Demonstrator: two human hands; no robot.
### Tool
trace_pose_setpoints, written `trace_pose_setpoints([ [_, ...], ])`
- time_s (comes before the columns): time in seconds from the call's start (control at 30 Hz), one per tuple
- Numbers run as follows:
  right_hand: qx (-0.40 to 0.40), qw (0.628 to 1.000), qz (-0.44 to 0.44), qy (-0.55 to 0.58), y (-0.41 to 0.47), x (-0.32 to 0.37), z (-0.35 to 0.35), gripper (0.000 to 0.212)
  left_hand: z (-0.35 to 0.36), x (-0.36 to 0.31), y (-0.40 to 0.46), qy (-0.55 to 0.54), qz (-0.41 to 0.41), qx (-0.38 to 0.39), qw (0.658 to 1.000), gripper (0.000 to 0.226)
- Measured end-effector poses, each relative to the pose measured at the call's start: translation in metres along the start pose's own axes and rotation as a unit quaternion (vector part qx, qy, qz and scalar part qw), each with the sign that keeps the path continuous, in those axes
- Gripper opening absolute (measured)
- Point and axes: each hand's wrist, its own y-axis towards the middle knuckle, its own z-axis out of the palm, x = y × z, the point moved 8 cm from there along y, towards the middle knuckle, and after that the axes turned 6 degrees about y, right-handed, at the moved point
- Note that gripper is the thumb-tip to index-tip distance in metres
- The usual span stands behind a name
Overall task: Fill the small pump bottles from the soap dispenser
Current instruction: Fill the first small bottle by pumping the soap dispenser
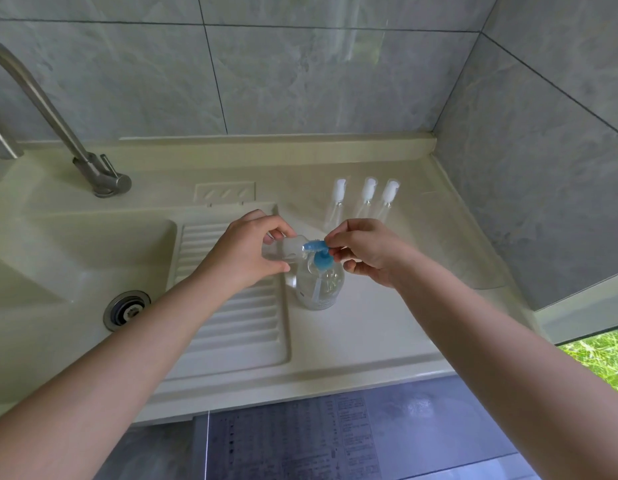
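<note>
A cream countertop [387, 327] fills the view, with a sink basin [75, 258] moulded into its left side, a round drain [127, 309] in the basin floor and a ribbed draining board [238, 327] sloping down beside it. A steel tap [58, 116] rises from the counter's back left corner, in front of a grey tiled wall [300, 74]. Near the middle of the counter, just right of the draining board, stands the clear soap dispenser [320, 284], upright, with a blue pump head [318, 249] whose spout points left. The person's left hand [247, 252] reaches in over the draining board with its fingers curled round a small clear bottle [286, 250], held tilted on its side with its mouth touching the blue spout. The right hand [368, 249] comes in from the right, its thumb and fingertips pinching the rear of the pump head while the other fingers stay loosely bent. Toward the back edge of the counter, right of centre, three small pump bottles [366, 199] with white caps stand in a short row, close together and well apart from the dispenser.
</note>
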Motion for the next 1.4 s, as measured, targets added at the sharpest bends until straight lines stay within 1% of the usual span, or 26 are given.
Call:
trace_pose_setpoints([
  [0.1,-0.008,1.0,0.004,0.007,0.0013,-0.0051,0.0001,0.011,0.0026,0.0005,0.0001,0.004,-0.001,0.005,1.0,0.048],
  [0.27,0.005,0.999,0.01,0.035,-0.001,-0.0044,0.0004,0.01,0.0015,0.0,0.0,0.006,0.0,0.003,1.0,0.047],
  [0.67,-0.026,0.999,-0.007,0.018,0.0,-0.0096,0.0008,0.012,0.0041,0.0039,0.0002,0.006,0.001,0.002,1.0,0.048],
  [0.83,0.001,0.999,-0.003,0.035,-0.0018,-0.0057,-0.0013,0.01,0.0016,0.0022,0.0002,0.004,0.008,-0.001,1.0,0.048],
  [1.13,-0.015,0.999,0.002,0.029,0.0005,-0.0091,-0.0021,0.01,0.0046,0.0054,-0.0003,-0.006,0.006,-0.002,1.0,0.049],
  [1.23,-0.008,0.999,0.011,0.044,-0.0004,-0.0114,-0.002,0.009,0.0053,0.0049,-0.001,-0.01,0.004,-0.002,1.0,0.049],
  [1.4,-0.004,0.999,0.002,0.047,-0.0031,-0.0062,-0.0035,0.009,0.0006,0.002,-0.0013,-0.006,0.009,-0.006,1.0,0.047],
])
